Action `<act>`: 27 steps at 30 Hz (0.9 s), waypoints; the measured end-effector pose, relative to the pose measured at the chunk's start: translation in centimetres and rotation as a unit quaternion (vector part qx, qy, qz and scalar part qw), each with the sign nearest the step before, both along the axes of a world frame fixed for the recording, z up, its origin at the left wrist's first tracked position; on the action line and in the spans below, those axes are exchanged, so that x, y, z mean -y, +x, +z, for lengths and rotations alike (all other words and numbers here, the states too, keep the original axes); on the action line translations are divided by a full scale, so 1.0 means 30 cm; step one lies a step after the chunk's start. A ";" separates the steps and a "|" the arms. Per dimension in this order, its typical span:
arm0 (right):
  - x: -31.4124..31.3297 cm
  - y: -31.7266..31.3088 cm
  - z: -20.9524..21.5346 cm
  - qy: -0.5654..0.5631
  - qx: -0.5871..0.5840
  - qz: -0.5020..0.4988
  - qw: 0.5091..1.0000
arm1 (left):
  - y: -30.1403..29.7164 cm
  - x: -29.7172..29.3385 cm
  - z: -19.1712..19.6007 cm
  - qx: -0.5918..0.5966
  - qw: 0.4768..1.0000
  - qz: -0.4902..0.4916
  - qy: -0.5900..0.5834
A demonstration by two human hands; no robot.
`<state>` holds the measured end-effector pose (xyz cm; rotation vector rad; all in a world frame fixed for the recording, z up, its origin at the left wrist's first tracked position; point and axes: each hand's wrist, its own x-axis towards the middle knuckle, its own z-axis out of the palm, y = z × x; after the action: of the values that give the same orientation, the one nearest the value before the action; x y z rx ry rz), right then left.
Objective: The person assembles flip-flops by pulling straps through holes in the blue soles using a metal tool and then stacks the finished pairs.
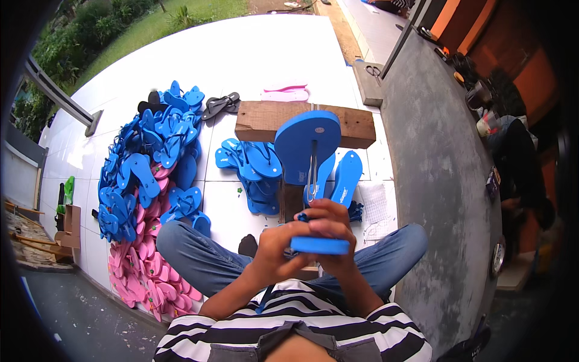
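Observation:
In front of my striped shirt, my left hand [278, 246] and my right hand [333, 228] are closed together around a blue flip-flop sole [319, 245], seen nearly edge-on. A bit of dark blue strap [303, 217] shows between the fingers; another strap end [263, 300] hangs below my left hand. Just beyond my fingertips, a long thin metal loop [312, 175] runs up to a second blue sole [301, 142]. That sole stands tilted against a wooden block [258, 120]. My fingers partly hide what they pinch.
A large heap of blue flip-flops [142, 172] and pink ones [145, 265] lies at my left. More blue pairs [256, 166] and loose blue soles [347, 178] flank the wooden post. Black sandals [221, 106] and a pink sole [286, 94] lie beyond. Scissors [374, 72] rest on a ledge.

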<state>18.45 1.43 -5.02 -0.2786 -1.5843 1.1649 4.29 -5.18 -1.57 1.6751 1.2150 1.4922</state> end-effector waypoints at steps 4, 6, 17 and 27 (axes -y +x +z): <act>0.050 -0.043 -0.155 -0.282 0.174 -0.146 0.932 | -0.021 -0.028 -0.272 0.115 0.955 0.080 -0.260; 0.085 -0.044 -0.234 -0.176 0.283 -0.221 0.917 | -0.031 -0.016 -0.403 0.101 0.935 0.094 -0.327; 0.223 0.023 -0.555 0.060 0.641 -0.066 0.762 | 0.014 0.088 -0.661 -0.053 0.928 0.137 -0.342; 0.202 0.039 -0.391 -0.044 0.494 0.007 0.868 | -0.047 0.063 -0.567 0.032 0.947 0.158 -0.278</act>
<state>19.64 -4.65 -16.76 -1.0540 -2.4030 1.1630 2.89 -7.09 -18.57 1.0855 1.7314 1.2010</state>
